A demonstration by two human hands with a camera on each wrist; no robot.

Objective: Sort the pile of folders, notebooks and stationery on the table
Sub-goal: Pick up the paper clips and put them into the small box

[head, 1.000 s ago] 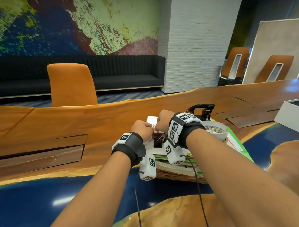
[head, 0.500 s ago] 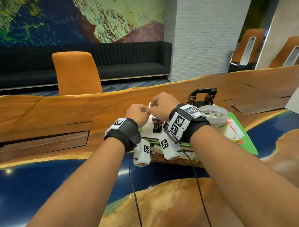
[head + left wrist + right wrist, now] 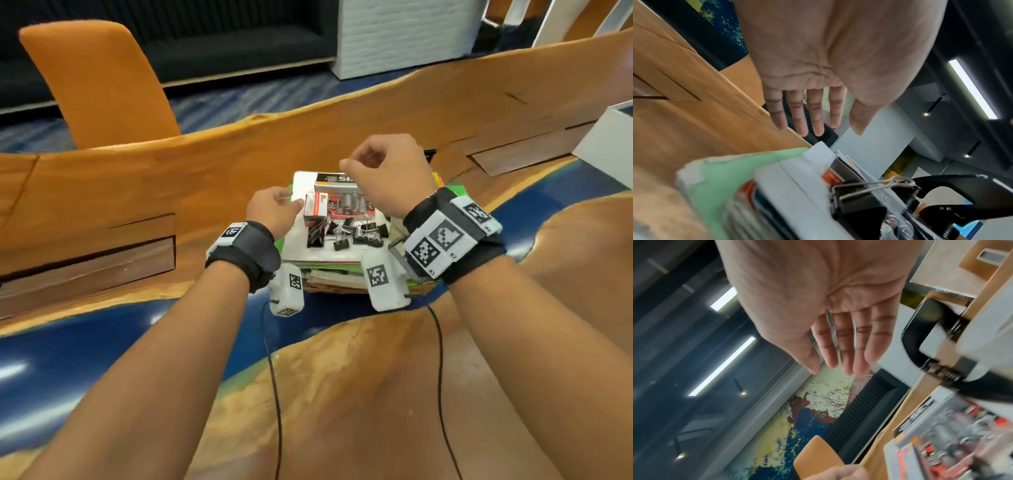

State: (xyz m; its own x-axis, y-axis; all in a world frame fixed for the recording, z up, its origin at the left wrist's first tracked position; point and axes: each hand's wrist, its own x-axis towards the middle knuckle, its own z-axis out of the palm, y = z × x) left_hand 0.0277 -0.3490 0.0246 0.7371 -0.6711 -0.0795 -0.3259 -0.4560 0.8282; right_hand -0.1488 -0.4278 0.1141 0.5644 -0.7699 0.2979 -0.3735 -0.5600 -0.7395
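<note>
**Both grips empty above the pile, small stationery to be picked off first**

The left grip (image 3: pixel 274 209) and the right grip (image 3: pixel 387 174) hover over the stacked pile of folders and notebooks (image 3: pixel 308 246) and neither holds anything. Both wrist views show the fingers straight and spread, with the palms bare. From the head view the right grip looks more loosely curled, but nothing shows between its fingers.

The pile sits on the wood-and-blue-resin table (image 3: pixel 342 377), directly under both grips. Loose items lie on its white top sheet:
- A small red-and-white cardboard box (image 3: pixel 314 209) lies just beside the left grip's fingertips.
- An orange-and-black blister pack of batteries (image 3: pixel 346 200) lies below and between the two grips.
- A scatter of black binder clips (image 3: pixel 356 233) lies nearer the wrists than the fingers.
- A black lever-handled desk tool (image 3: pixel 962 194) stands beyond the right grip. I cannot tell whether it is a punch or a stapler.

Green folder edges (image 3: pixel 457 191) stick out under the right wrist.

Sorting looks barely begun, since everything is in one heap. The step in hand seems to be choosing the first item to take off the top.

The next move probably calls for a narrow pinch, lowered onto the small box or the battery pack. The loose clips should be cleared before any folder is pulled from underneath, or they are likely to slide off and scatter.
</note>
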